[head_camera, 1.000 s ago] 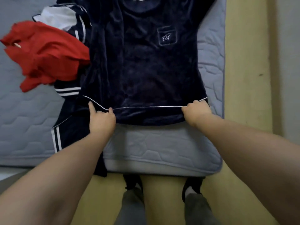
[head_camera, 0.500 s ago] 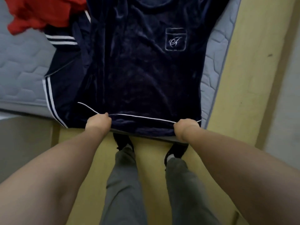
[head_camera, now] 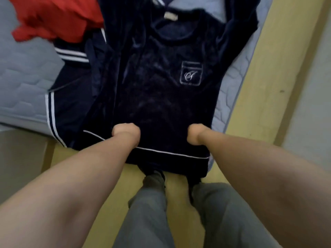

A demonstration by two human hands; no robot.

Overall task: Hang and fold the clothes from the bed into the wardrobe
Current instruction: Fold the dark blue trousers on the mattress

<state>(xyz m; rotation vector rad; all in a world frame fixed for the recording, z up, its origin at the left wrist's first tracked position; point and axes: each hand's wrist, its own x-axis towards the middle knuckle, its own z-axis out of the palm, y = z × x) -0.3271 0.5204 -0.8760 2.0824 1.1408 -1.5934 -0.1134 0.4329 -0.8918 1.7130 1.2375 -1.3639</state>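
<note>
Our left hand [head_camera: 126, 132] and right hand [head_camera: 196, 134] have slid up from the hem [head_camera: 170, 153] onto the shirt [head_camera: 161, 90], spread on the bed [head_camera: 21, 83]; fingers hidden, so we cannot tell their grip. Folding seems next.

Location: a bedroom in a home. Indicators:

1. A bed's grey quilted mattress [head_camera: 26, 83] extends ahead of my left hand [head_camera: 125, 131] and away to its left.
2. Loose clothing lies on the mattress. A navy velvet top [head_camera: 161, 97] is spread under both hands. A navy garment with white stripes [head_camera: 71, 104] lies just left of my left hand. A red garment [head_camera: 53, 17] lies beyond that, further ahead and left.
3. Right of my right hand [head_camera: 197, 133], a yellow floor [head_camera: 279, 51] runs along the mattress edge, bounded by a pale wall [head_camera: 313, 104].
4. Nearer to me than my hands, my legs in grey trousers [head_camera: 152, 212] stand on the same floor at the bed's edge.
</note>
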